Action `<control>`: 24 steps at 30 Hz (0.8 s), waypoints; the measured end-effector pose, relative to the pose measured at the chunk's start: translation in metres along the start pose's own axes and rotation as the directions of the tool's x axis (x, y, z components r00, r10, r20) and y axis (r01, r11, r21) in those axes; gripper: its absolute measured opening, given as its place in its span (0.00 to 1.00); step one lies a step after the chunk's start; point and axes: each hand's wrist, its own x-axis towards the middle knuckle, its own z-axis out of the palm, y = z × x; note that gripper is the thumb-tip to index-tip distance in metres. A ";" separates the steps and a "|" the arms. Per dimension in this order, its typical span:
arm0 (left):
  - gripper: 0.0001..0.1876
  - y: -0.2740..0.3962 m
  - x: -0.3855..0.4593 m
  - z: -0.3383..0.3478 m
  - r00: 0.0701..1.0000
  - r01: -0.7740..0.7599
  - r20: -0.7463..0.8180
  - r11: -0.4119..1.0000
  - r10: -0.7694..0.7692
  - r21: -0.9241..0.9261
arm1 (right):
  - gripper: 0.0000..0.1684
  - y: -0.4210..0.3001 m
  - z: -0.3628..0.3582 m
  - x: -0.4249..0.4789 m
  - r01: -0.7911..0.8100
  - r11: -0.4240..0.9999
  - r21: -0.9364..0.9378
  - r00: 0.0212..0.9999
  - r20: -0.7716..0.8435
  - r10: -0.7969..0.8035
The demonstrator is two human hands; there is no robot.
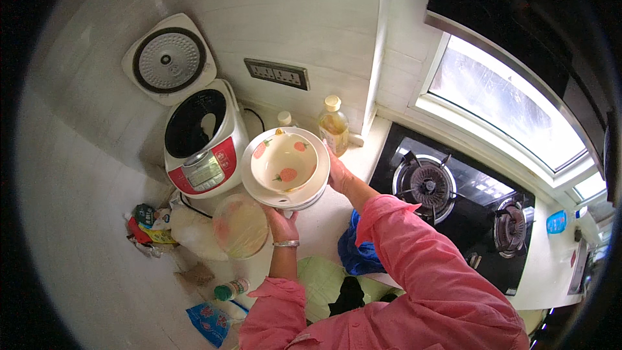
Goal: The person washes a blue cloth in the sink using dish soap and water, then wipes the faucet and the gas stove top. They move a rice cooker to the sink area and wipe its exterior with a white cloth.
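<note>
A cream bowl with red strawberry prints (284, 163) rests on a stack of white dishes (319, 182). My left hand (281, 223) grips the stack's near rim, with a silver bracelet on the wrist. On the right rim is my right hand (338, 172), its fingers partly hidden by the dishes. Left of the stack stands a rice cooker (206, 155) with its lid (170, 63) raised. A pale paddle-like piece (208, 125) shows inside its dark pot. Just below the cooker lies a round translucent lid or plate (240, 226).
Behind the stack stand an oil bottle (334, 126) and a smaller capped bottle (285, 119). A gas stove (452, 199) is on the right; a blue cloth (359, 250) lies by its edge. Packets (150, 223) and a green-capped shaker (232, 290) sit at the left.
</note>
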 end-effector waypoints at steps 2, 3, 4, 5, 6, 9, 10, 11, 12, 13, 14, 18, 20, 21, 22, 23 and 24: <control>0.40 0.003 -0.009 -0.001 1.000 -0.014 -0.006 1.000 0.014 0.011 | 0.39 -0.004 0.015 -0.014 0.019 0.999 0.044 0.998 -0.057 -0.016; 0.39 0.004 -0.014 0.004 0.999 -0.031 0.018 0.999 0.030 0.020 | 0.40 -0.011 0.016 -0.022 0.041 0.997 0.065 0.995 -0.090 -0.035; 0.39 0.006 -0.019 0.008 0.998 -0.046 0.044 0.999 0.045 0.030 | 0.41 -0.013 0.007 -0.025 0.063 0.997 0.047 0.998 -0.012 -0.063; 0.38 0.007 -0.025 0.013 0.996 -0.060 0.075 0.997 0.057 0.040 | 0.43 -0.015 -0.003 -0.029 0.088 0.996 0.033 0.994 0.061 -0.090; 0.36 0.016 -0.039 0.020 0.997 -0.077 0.021 0.995 0.075 0.062 | 0.43 -0.023 0.008 -0.044 0.110 0.993 0.052 0.989 0.094 -0.114; 0.33 0.022 -0.051 0.003 0.992 -0.059 0.112 0.998 0.055 0.032 | 0.42 -0.044 0.020 -0.086 0.113 0.993 -0.025 0.992 0.055 -0.111; 0.32 0.026 -0.060 0.003 0.988 -0.053 0.146 0.998 0.049 0.021 | 0.42 -0.062 0.034 -0.115 0.086 0.996 -0.036 0.996 -0.016 -0.087; 0.32 0.033 -0.070 0.008 0.982 -0.047 0.186 0.999 0.044 0.011 | 0.42 -0.078 0.042 -0.142 0.063 0.997 -0.038 0.994 -0.090 -0.067; 0.32 0.036 -0.076 0.013 0.967 -0.024 0.253 1.000 0.023 0.002 | 0.43 -0.082 0.033 -0.153 0.104 0.995 -0.005 0.993 -0.052 -0.104; 0.32 0.038 -0.083 0.018 0.951 -0.001 0.308 1.000 0.003 -0.006 | 0.43 -0.085 0.024 -0.165 0.135 0.990 0.027 0.991 -0.008 -0.135; 0.33 0.035 -0.090 0.029 0.934 0.009 0.357 0.999 0.003 -0.032 | 0.44 -0.089 0.013 -0.182 0.164 0.984 0.071 0.986 0.030 -0.167; 0.35 0.014 -0.128 0.061 0.861 -0.040 0.507 0.999 0.038 -0.007 | 0.42 -0.102 -0.020 -0.252 0.355 0.934 0.044 0.931 -0.104 -0.349; 0.34 0.000 -0.159 0.085 0.820 0.131 0.568 0.990 -0.074 -0.061 | 0.40 -0.109 -0.056 -0.291 0.463 0.886 0.008 0.875 -0.160 -0.456; 0.33 0.003 -0.182 0.106 0.791 0.311 0.589 0.939 -0.169 -0.149 | 0.38 -0.114 -0.071 -0.313 0.536 0.844 -0.011 0.831 -0.168 -0.530; 0.32 -0.003 -0.214 0.139 0.814 0.054 0.581 0.998 -0.027 -0.029 | 0.37 -0.144 -0.071 -0.351 0.506 0.858 0.082 0.855 -0.173 -0.488; 0.32 -0.009 -0.228 0.148 0.667 -0.345 0.741 0.913 0.075 0.218 | 0.37 -0.145 -0.080 -0.374 0.619 0.782 0.074 0.780 -0.175 -0.601; 0.32 -0.019 -0.243 0.152 0.474 -0.711 0.874 0.630 0.101 0.313 | 0.37 -0.142 -0.097 -0.395 0.662 0.749 0.022 0.734 -0.219 -0.642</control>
